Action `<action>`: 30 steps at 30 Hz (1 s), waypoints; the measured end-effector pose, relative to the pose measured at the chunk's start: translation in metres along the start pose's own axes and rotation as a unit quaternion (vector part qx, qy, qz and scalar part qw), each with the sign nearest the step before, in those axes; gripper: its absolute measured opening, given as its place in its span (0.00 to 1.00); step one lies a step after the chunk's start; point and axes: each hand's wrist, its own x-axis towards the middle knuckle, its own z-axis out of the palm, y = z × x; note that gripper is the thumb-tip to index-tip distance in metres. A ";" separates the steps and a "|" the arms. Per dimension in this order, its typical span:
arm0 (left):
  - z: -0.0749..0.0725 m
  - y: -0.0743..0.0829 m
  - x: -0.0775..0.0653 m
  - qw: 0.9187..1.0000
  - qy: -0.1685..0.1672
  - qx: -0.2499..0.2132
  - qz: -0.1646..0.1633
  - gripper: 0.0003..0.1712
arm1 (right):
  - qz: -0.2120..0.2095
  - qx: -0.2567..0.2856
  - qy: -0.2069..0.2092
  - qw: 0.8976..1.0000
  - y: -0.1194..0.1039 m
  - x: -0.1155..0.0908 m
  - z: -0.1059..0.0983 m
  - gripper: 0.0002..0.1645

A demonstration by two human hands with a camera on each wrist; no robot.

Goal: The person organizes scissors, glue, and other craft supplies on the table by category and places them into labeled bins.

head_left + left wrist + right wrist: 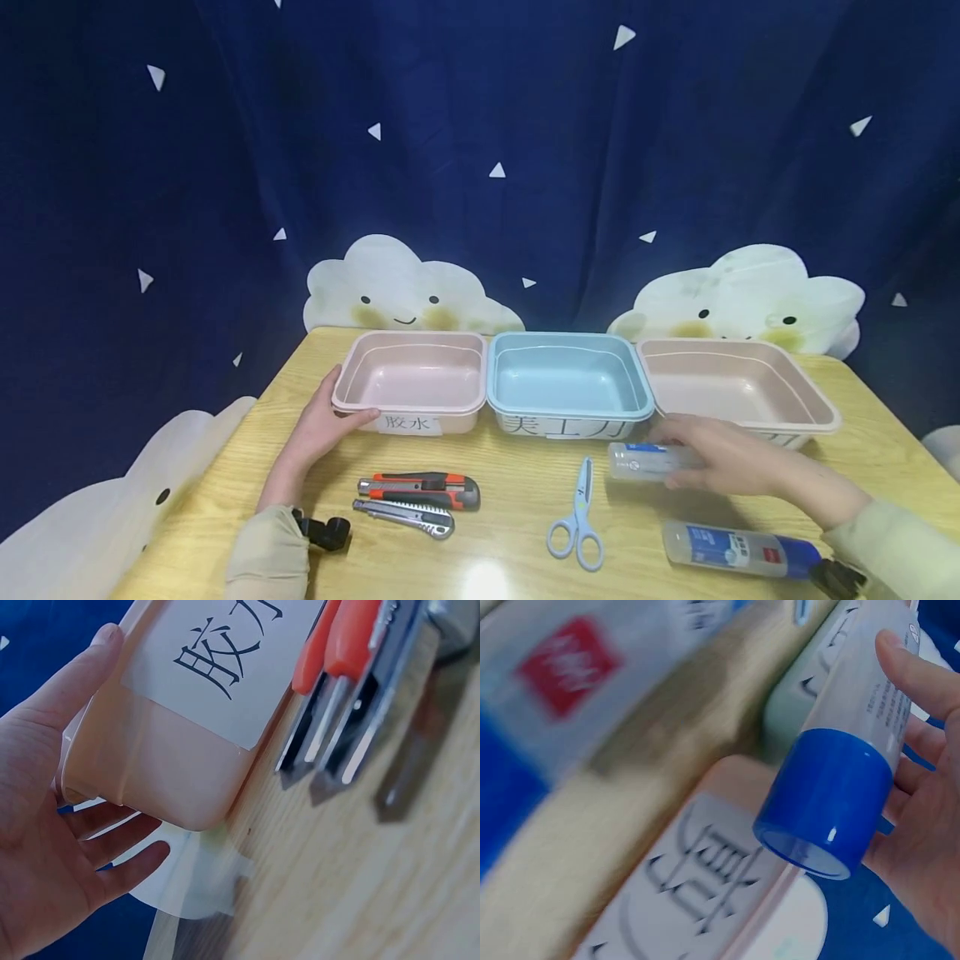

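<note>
My left hand [318,425] holds the near left corner of the left pink bin [408,333], its thumb along the front rim and fingers at the side. In my right hand [731,457] is a clear glue bottle [647,462], held tilted above the table before the blue and right pink bins; its blue cap [829,799] shows in the right wrist view. A second glue bottle [738,550] with a blue cap lies below that hand. Scissors [579,512] with light-blue handles lie mid-table. Left of them lie an orange-black utility knife [442,490] and a grey utility knife [412,517].
The blue bin [570,417] stands between the left bin and the right pink bin [802,392], all in a row at the table's back. White labels with Chinese characters mark their fronts. Behind hangs a dark blue curtain [450,192] with clouds.
</note>
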 end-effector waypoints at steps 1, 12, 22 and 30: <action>0.000 0.000 0.000 1.000 0.000 0.000 0.002 0.58 | -0.002 -0.005 0.002 1.000 -0.003 0.003 -0.001 0.22; -0.001 0.000 0.001 1.000 0.006 0.004 -0.007 0.59 | -0.015 -0.026 0.024 0.999 -0.028 0.050 -0.008 0.23; -0.001 0.003 0.000 0.999 0.012 0.014 -0.029 0.60 | -0.034 -0.043 0.074 0.996 -0.051 0.092 -0.001 0.23; -0.002 0.001 0.000 0.999 0.020 0.014 -0.023 0.59 | -0.026 -0.045 0.113 0.992 -0.063 0.125 0.007 0.24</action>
